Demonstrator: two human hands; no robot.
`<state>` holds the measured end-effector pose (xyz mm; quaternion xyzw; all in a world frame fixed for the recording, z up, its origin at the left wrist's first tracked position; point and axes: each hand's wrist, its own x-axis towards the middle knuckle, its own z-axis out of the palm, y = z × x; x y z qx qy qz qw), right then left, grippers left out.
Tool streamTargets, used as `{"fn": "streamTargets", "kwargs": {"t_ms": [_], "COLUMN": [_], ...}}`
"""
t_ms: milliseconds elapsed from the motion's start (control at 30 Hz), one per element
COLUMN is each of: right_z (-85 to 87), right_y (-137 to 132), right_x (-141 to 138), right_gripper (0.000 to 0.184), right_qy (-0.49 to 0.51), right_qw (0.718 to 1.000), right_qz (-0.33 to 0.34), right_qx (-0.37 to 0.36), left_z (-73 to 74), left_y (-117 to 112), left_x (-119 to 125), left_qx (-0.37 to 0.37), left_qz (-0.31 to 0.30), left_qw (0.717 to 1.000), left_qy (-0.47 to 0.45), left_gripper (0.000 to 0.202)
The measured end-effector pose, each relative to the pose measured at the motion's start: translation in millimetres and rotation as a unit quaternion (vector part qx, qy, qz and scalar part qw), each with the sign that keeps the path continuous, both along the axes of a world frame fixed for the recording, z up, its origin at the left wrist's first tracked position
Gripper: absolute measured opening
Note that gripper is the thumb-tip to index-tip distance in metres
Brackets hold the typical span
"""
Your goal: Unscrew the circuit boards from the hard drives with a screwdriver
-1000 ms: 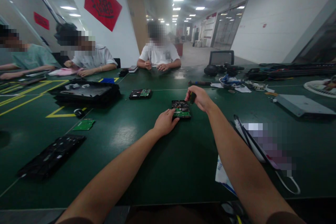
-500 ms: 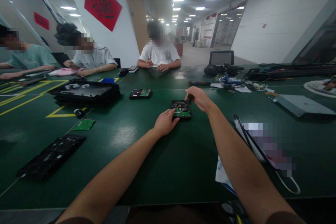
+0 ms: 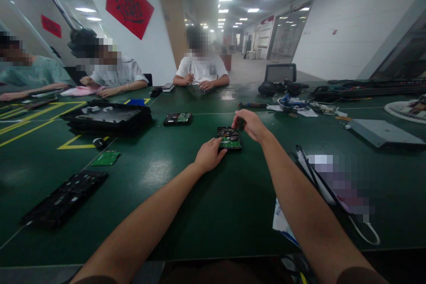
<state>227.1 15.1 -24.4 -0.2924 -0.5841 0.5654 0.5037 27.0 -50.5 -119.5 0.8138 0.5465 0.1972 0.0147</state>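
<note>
My left hand [image 3: 209,154] lies on the green desk [image 3: 186,204]. Its fingers are loosely spread, and the tips touch the near left corner of the hard drive [image 3: 229,140]. This drive lies flat near the middle of the desk with its green circuit board facing up. Any label on it is too small to read. My right hand [image 3: 250,124] is just above its far right corner, closed around a small dark tool [image 3: 241,123] that is mostly hidden. The other drive [image 3: 177,118] lies further left, well apart. The red poster [image 3: 129,3] on the wall carries dark characters that I cannot read.
</note>
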Motion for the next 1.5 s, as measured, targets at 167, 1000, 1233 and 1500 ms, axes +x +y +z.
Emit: {"fn": "streamTargets", "kwargs": {"t_ms": [167,1000,1233,1500], "right_z": [-0.3,0.2,-1.0,2.1], "right_y": [1.0,2.3,3.7,2.3], "right_x": [0.1,0.6,0.6,3.9], "right_gripper": [0.043,0.022,0.041,0.044], "right_qy": [0.026,-0.005,0.024,0.014], "right_qw": [1.000,0.999,0.999,0.997], "right_qz": [0.009,-0.030,0.002,0.053], "right_qx": [-0.012,0.009,-0.027,-0.048], "left_z": [0.1,-1.7,-1.1,-4.0], "left_y": [-1.1,0.9,-0.1,1.6], "left_x": [0.2,0.0,0.3,-0.8], "left_qx": [0.003,-0.006,-0.005,-0.003], "left_qz": [-0.001,0.002,0.003,0.003], "left_qw": [1.000,1.000,1.000,1.000], "left_qy": [0.000,-0.003,-0.003,-0.003], "left_gripper": [0.061,0.061,0.061,0.061]}}
